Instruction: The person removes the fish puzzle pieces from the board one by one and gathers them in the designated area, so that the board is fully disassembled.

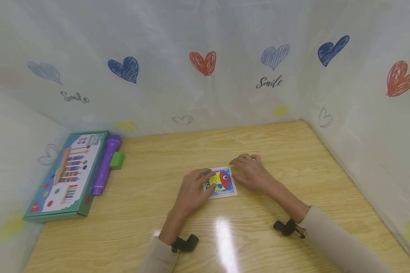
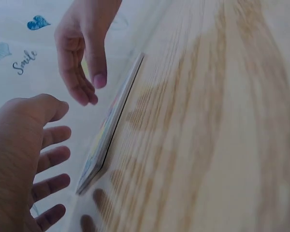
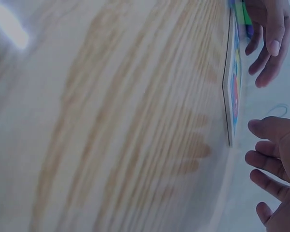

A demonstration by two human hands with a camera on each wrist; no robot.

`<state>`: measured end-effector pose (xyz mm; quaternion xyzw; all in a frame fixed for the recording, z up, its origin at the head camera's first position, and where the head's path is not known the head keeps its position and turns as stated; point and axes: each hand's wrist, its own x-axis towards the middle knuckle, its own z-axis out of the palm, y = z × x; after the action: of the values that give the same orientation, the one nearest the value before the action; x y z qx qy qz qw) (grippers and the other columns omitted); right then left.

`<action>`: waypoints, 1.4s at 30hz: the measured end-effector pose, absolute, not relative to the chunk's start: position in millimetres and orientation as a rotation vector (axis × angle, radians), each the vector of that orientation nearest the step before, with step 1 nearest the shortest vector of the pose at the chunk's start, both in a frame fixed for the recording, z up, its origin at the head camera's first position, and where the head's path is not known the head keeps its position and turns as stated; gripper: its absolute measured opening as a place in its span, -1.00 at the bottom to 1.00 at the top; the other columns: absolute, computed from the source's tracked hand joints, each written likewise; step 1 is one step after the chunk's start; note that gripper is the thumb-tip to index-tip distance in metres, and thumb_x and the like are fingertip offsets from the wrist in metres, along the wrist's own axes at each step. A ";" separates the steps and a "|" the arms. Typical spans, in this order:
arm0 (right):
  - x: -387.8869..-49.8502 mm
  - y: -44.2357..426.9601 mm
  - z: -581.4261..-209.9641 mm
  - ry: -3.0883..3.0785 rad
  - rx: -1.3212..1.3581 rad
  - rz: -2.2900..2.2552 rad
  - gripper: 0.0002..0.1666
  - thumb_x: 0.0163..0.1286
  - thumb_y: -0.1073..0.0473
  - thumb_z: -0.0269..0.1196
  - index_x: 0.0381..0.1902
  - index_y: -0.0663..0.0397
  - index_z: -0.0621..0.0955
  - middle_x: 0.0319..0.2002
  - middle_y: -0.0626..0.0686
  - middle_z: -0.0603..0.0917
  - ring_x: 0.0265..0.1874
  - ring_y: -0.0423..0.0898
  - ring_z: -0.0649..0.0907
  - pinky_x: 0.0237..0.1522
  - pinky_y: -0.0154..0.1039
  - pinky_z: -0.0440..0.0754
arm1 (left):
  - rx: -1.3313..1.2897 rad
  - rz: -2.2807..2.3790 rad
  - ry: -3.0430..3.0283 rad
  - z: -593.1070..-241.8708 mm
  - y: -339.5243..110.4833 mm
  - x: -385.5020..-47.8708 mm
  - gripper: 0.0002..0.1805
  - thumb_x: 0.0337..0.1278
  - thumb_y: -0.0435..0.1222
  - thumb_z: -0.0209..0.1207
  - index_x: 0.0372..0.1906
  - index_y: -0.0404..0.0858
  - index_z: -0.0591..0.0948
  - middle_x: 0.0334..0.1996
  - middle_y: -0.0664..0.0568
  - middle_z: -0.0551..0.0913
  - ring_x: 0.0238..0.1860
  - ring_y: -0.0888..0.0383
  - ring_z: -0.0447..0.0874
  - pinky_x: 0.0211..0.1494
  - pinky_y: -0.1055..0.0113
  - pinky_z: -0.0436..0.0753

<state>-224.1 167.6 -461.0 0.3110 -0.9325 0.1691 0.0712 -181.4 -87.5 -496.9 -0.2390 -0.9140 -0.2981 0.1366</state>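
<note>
From where I stand, the fish-picture board (image 1: 225, 184) lies flat on the worktop (image 1: 157, 159), a little below the middle of the head view and slightly right of centre. It is square and pale-rimmed, with a red and yellow fish on blue, the fish's head toward the right of the frame.

The left hand (image 1: 194, 189) hangs over the board's left side and hides part of the picture. Its grip is spread, the fingers apart, and the left wrist view shows a gap between fingertips and board. The right hand (image 1: 253, 176) is just beside the board's right edge, fingers loosely bent and parted, its grip holding nothing; I see no contact there either.

To my eye, the work in hand is handling this board with both hands. It looks thin, so I would bring the fingertips in low at the opposite edges and press evenly from both sides, keeping palms off the printed face. One-sided pressure could well make it slide or turn on the smooth wood.

At the left of the frame, a game box (image 1: 66, 178), a purple tube-shaped toy (image 1: 104, 168) and a green block (image 1: 117, 160) sit well apart from the hands.
</note>
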 end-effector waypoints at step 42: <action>-235.8 139.7 -458.5 -3.010 0.974 0.411 -0.48 0.32 0.08 0.41 0.20 0.12 0.60 0.10 0.08 0.66 0.13 0.04 0.49 -0.01 0.03 0.26 | -0.767 -0.445 -2.797 -509.3 -79.4 -177.3 -0.53 0.30 0.19 0.09 0.25 0.24 0.62 0.37 0.24 0.45 0.39 0.05 0.26 0.32 -0.08 0.23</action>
<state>-235.8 139.7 -458.5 0.3052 -0.9432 0.1289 -0.0243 -177.3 -79.4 -509.3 -0.2599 -0.9481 -0.1509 0.1034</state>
